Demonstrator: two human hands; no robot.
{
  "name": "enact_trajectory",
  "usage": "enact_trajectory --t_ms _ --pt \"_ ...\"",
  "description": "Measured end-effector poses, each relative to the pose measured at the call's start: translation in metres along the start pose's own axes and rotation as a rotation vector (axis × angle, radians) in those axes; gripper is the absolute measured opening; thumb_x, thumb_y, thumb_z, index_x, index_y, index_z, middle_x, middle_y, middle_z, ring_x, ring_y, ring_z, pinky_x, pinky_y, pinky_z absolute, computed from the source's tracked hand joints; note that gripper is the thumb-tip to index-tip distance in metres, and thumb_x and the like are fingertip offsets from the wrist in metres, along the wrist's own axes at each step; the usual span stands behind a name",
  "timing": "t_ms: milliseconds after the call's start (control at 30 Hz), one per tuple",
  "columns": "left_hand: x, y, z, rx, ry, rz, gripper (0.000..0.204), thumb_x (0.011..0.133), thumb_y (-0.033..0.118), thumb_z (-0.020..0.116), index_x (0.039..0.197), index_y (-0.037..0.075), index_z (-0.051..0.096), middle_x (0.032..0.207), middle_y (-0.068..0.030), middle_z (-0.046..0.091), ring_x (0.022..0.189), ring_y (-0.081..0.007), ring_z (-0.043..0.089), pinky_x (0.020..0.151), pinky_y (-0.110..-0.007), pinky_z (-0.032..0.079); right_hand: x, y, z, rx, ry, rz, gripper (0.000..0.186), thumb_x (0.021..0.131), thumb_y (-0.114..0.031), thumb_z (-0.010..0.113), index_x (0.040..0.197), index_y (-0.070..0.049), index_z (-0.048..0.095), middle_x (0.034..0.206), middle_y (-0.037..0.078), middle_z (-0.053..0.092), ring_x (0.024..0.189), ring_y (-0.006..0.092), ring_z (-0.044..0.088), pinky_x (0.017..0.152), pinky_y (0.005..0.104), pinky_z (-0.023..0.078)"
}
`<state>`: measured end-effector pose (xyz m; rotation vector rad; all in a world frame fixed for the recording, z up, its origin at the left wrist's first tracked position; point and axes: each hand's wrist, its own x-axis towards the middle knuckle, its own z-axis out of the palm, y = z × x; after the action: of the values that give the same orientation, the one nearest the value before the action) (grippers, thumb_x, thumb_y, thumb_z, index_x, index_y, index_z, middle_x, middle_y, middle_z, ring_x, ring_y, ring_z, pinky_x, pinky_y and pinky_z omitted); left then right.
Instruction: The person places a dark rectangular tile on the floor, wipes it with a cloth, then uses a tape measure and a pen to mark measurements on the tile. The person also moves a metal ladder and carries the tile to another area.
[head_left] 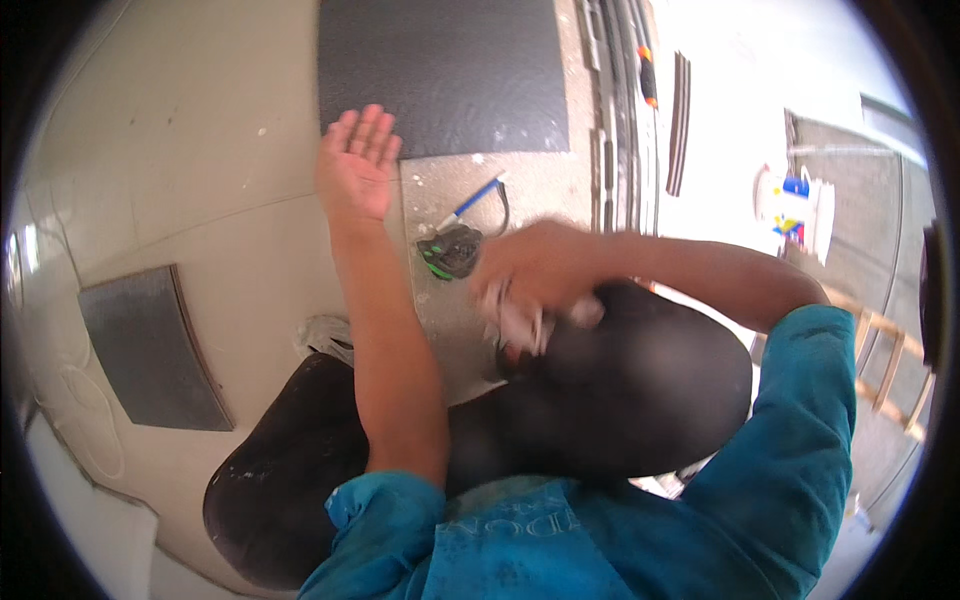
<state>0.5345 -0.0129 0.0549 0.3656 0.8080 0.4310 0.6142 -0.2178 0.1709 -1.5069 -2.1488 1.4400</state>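
Note:
My left hand (361, 168) is stretched forward with its palm up and fingers apart, holding nothing. It is over the near left corner of a dark grey tile (445, 80). My right hand (545, 268) is bent in above my right knee and smeared by motion. Its fingers are closed on a crumpled whitish cloth (518, 325), which hangs below them. Just left of that hand, a black crumpled item with green edges (452, 252) lies on the floor. A thin blue-and-white tool (472, 204) rests beside it, pointing toward the tile.
A second grey tile (155, 345) lies at the left on pale floor tiles (220, 130). Metal tracks (620, 120) run along the right, with an orange-and-black handle (648, 78) on them. Beyond are a brown strip (680, 125), a white bucket (820, 215) and a wooden ladder (880, 365).

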Motion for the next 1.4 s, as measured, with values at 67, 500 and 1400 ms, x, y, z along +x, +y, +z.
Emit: enact_trajectory --t_ms 67,500,1400 --pt "-0.003 -0.007 0.005 0.148 0.047 0.063 0.055 0.098 0.024 0.048 0.143 -0.002 0.032 0.141 -0.0223 0.046 0.127 -0.0351 0.049 0.109 -0.047 0.037 -0.046 0.026 -0.012 0.364 0.482 0.259 0.024 0.084 -0.015 0.059 0.107 -0.012 0.065 0.105 0.009 0.064 0.096 0.0205 0.064 0.084 0.0324 0.052" --pt "0.002 -0.085 0.054 2.265 -0.192 0.525 0.041 0.088 0.018 0.063 0.13 0.016 0.06 0.149 -0.0117 0.039 0.138 -0.0319 0.037 0.11 -0.049 0.035 -0.057 0.176 0.051 -0.205 1.414 0.889 0.05 0.088 -0.04 0.062 0.133 -0.019 0.057 0.146 0.02 0.04 0.13 0.0435 0.042 0.108 0.0528 0.034" --pt "0.009 -0.091 0.044 2.283 -0.402 0.243 0.052 0.087 0.015 0.064 0.137 0.009 0.052 0.16 -0.0172 0.016 0.147 -0.0396 0.016 0.108 -0.065 0.03 -0.03 0.359 -0.074 -0.469 1.545 0.707 0.024 0.089 -0.015 0.058 0.111 -0.014 0.068 0.123 0.01 0.062 0.115 0.0292 0.058 0.102 0.0462 0.042"
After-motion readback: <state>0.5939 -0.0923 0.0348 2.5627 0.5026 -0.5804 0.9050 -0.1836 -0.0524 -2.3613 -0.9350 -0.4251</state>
